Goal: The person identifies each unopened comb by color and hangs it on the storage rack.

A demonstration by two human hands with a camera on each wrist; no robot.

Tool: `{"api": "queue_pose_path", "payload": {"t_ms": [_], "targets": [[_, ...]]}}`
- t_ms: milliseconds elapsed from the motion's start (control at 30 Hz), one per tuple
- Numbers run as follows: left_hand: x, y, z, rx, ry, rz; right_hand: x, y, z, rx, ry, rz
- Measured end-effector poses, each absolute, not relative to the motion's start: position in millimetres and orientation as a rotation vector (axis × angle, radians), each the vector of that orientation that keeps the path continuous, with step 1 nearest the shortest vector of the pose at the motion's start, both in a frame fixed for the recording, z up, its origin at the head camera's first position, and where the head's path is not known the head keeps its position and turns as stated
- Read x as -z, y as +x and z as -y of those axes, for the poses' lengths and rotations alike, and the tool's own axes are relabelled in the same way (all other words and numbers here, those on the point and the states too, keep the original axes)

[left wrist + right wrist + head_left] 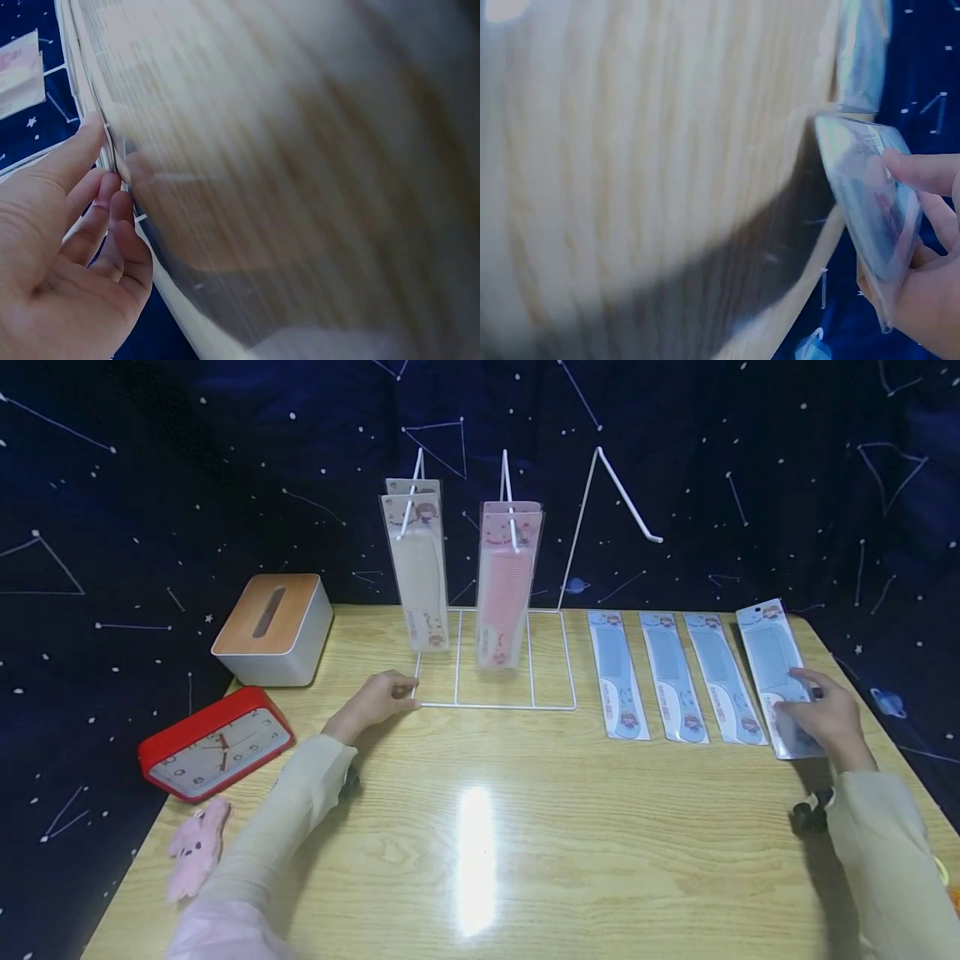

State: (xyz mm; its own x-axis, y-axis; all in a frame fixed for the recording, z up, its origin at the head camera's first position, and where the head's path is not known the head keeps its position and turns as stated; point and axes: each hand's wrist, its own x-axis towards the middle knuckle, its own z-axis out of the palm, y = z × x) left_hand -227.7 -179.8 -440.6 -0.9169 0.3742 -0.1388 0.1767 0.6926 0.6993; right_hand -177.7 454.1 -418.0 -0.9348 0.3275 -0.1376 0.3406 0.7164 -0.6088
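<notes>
A white wire display rack [495, 705] stands on the table, with three upright hooks. My left hand [381, 695] pinches the front left corner of its base, thumb and fingertips meeting at the wire in the left wrist view. Packaged white combs [420, 577] hang on the left hook and packaged pink combs [504, 593] on the middle one; the right hook [630, 497] is bare. At the table's right side my right hand [828, 718] grips a packaged blue comb [772, 652] by its lower part, tilted up off the table. In the right wrist view its clear package [866, 187] lies between thumb and fingers.
Three packaged blue combs [663, 668] lie in a row right of the rack. On the left are a tissue box [288, 643] with a wooden lid, a red clock [217, 743] and a pink plush toy [198, 847]. A dark starry cloth [225, 485] hangs behind.
</notes>
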Motion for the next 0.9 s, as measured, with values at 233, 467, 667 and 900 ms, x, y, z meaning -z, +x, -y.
{"api": "queue_pose_path", "payload": {"t_ms": [233,467,667,900], "targets": [[440.3,-227.2,178.4,-1.038,0.439,-2.633,407.0,-164.2,-432.9,1.126,0.54,-2.988],[440.5,-226.8,177.6,-1.017,0.436,-2.641,388.5,-139.4,-386.5,1.465,0.336,-3.09],[438.4,-226.3,177.0,-1.02,0.428,-2.636,372.2,-111.9,-332.9,1.987,-0.021,-3.031],[437.3,-226.1,176.9,-1.015,0.429,-2.653,360.7,-94.2,-291.0,2.475,-0.604,-2.618]]}}
